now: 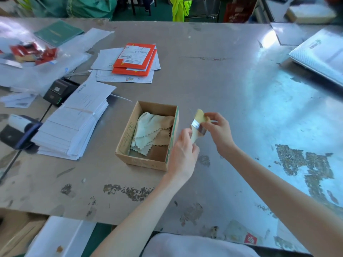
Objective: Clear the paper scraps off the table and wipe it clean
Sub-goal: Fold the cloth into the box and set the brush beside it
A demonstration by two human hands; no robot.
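Note:
A small paintbrush (198, 125) with a pale wooden handle, metal ferrule and light bristles is held above the grey table (213, 76), just right of an open cardboard box (128, 130). My left hand (182, 153) grips its handle from below. My right hand (219, 131) pinches the bristle end from the right. Inside the box lie folded cloths (150, 132), pale green and tan with zigzag edges. I cannot make out loose paper scraps near the hands.
A bundled stack of white envelopes (74, 123) lies left of the box. Orange mailers (134, 59) rest on white sheets further back. A black label printer (59, 91) and plastic bags (27, 52) fill the left side. Worn patches (304, 162) mark the table's right.

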